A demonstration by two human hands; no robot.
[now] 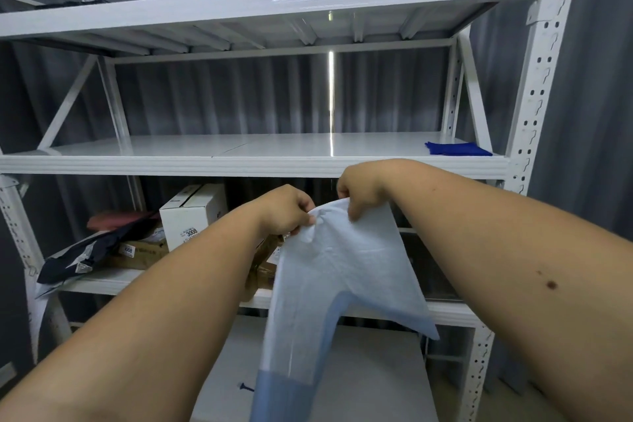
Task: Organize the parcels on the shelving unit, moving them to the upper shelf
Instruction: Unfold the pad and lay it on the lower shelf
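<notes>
A limp pale blue-white plastic parcel bag (339,271) hangs in front of the white shelving unit (534,120). My left hand (286,209) pinches its top left edge and my right hand (359,190) pinches its top edge just to the right. The bag droops down past the lower shelf (102,284). The upper shelf (239,147) lies just above my hands. On the lower shelf stand a white cardboard box (191,216) marked 3008, a black mailer bag (89,253), a reddish parcel (116,219) and brown boxes (144,253), partly hidden by my arms.
A folded blue cloth (455,148) lies at the right end of the upper shelf. Another shelf (274,0) sits higher up. Grey curtains hang behind the unit. A grey surface (376,373) with a small dark blue object (246,386) lies below my arms.
</notes>
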